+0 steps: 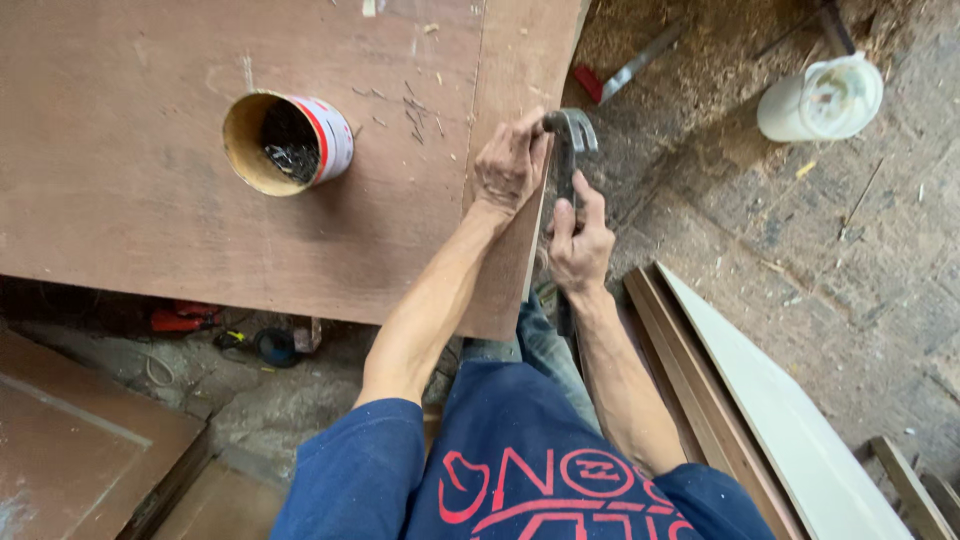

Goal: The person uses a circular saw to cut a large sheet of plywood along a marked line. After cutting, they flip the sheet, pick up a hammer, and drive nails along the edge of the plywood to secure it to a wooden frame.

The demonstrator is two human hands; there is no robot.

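Hammer (568, 140) gripped by right hand (578, 238), beside left hand (510, 162).

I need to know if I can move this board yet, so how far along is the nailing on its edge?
Already done: cannot tell, no driven nails show on the brown board. In hand: the left hand pinches at the board's right edge while the right hand holds a claw hammer against it. Left over: loose nails lie on the board and more fill the can.
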